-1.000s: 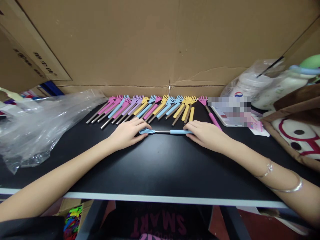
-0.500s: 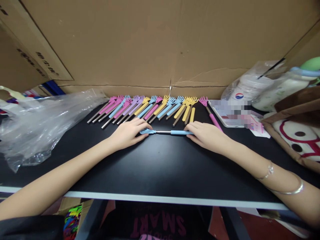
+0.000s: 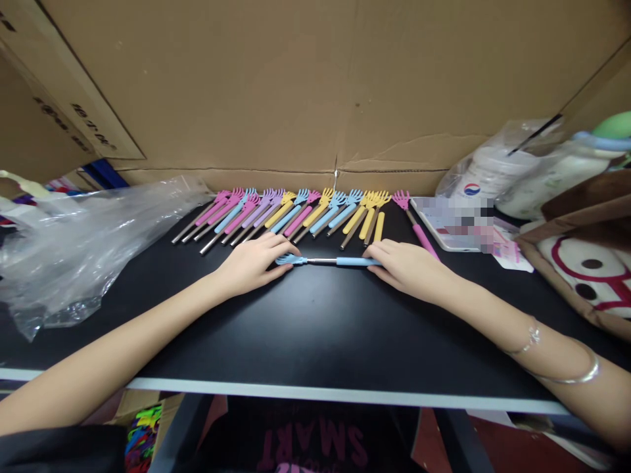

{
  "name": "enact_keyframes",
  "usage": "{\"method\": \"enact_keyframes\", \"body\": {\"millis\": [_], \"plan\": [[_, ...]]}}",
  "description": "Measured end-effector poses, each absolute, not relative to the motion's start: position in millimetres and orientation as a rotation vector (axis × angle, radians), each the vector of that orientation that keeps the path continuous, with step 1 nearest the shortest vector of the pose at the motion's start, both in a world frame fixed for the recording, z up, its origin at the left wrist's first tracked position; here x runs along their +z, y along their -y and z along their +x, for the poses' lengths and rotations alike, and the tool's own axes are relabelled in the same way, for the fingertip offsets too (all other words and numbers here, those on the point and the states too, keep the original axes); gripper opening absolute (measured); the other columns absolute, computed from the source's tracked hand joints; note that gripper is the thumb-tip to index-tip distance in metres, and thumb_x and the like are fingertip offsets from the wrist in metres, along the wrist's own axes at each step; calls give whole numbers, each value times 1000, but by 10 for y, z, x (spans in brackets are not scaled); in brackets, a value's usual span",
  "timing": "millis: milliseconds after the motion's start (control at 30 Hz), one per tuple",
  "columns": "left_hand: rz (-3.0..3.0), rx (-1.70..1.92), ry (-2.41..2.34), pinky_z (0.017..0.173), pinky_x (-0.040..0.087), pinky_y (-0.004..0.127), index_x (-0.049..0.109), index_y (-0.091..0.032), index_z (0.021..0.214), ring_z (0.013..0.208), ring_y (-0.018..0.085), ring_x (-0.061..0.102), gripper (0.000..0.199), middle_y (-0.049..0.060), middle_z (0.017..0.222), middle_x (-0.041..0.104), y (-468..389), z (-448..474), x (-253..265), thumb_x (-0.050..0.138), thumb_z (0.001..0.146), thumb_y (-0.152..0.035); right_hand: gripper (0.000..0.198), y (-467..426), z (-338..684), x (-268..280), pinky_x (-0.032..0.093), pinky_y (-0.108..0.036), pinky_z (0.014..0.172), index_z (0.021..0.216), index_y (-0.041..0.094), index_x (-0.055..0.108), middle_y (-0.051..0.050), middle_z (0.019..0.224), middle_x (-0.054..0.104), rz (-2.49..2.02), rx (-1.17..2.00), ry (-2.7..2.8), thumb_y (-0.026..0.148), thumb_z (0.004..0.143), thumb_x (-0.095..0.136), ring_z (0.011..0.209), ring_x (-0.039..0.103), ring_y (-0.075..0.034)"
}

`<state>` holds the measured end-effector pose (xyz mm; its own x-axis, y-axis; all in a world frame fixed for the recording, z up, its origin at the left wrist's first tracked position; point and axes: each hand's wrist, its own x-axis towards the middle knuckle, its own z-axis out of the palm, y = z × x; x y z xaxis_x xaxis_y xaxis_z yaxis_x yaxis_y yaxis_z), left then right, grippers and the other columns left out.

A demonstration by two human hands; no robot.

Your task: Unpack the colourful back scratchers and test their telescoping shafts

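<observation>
A light blue telescopic back scratcher (image 3: 325, 261) lies crosswise in front of me, its metal rod showing between the claw head and the blue grip. My left hand (image 3: 259, 261) is closed on the claw end, and my right hand (image 3: 405, 264) pinches the far end of the grip. Behind them a row of back scratchers (image 3: 310, 209) in pink, blue, purple and yellow rests on the black table (image 3: 315, 328), heads toward the cardboard. One pink back scratcher (image 3: 419, 231) lies apart on the right, partly behind my right hand.
Clear plastic bags (image 3: 89, 243) lie on the left. At the right are a phone (image 3: 438, 226), a bagged white cup (image 3: 488, 174), a bottle (image 3: 547, 174) and a brown cloth item (image 3: 586, 263). A cardboard wall (image 3: 276, 92) stands behind; a box of colourful pieces (image 3: 142, 437) sits below.
</observation>
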<state>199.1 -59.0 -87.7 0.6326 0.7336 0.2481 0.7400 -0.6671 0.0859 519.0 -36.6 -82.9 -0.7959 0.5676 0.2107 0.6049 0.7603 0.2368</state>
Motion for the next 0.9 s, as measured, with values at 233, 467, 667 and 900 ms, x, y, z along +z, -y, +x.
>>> {"method": "enact_keyframes", "body": {"millis": [233, 467, 667, 900], "plan": [[-2820, -425, 1269, 85, 47, 30, 57, -23, 111, 106, 19, 56, 28, 4, 111, 62, 589, 1986, -884, 39, 96, -37, 17, 367, 5188, -823, 40, -28, 64, 92, 17, 55, -7, 85, 64, -952, -444, 2828, 27, 94, 41, 72, 58, -17], [-2815, -439, 1274, 83, 47, 29, 58, -23, 110, 104, 19, 56, 27, 4, 109, 62, 591, 1990, -881, 40, 95, -36, 17, 365, 5190, -826, 40, -28, 64, 92, 17, 55, -7, 84, 63, -946, -438, 2835, 27, 93, 42, 72, 58, -17], [-2807, -429, 1269, 83, 47, 29, 57, -23, 110, 104, 19, 56, 28, 5, 110, 62, 593, 1996, -875, 38, 96, -37, 18, 361, 5189, -824, 40, -28, 64, 92, 17, 55, -8, 85, 64, -951, -438, 2840, 27, 94, 40, 72, 58, -17], [-2808, -424, 1263, 84, 47, 29, 57, -23, 111, 104, 19, 56, 28, 5, 110, 62, 590, 1995, -875, 39, 96, -37, 18, 364, 5192, -830, 40, -29, 64, 93, 17, 55, -7, 85, 64, -945, -430, 2835, 27, 93, 40, 73, 58, -17]]}}
